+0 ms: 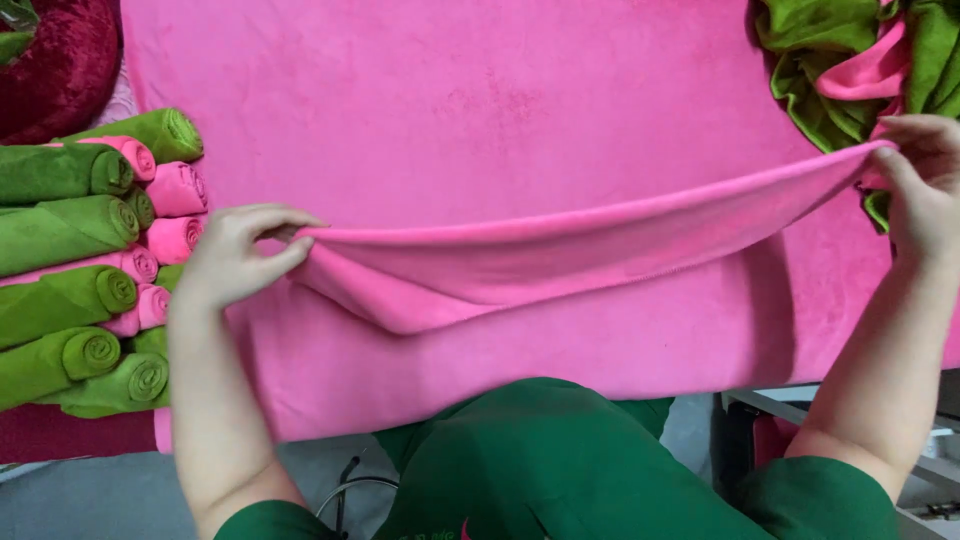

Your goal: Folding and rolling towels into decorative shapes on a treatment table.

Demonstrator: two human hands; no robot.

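I hold a pink towel [520,260] stretched out between both hands above a table covered in pink cloth [480,100]. My left hand [235,255] pinches the towel's left corner. At the far right, my right hand [925,180] pinches the opposite corner, slightly higher. The towel sags in the middle, folded lengthwise, with its lower edge hanging toward me.
Several rolled green and pink towels [90,270] are stacked at the left edge. A loose pile of green and pink towels [850,60] lies at the top right. A dark red cushion [55,60] sits in the top left corner. My green top [560,470] fills the bottom.
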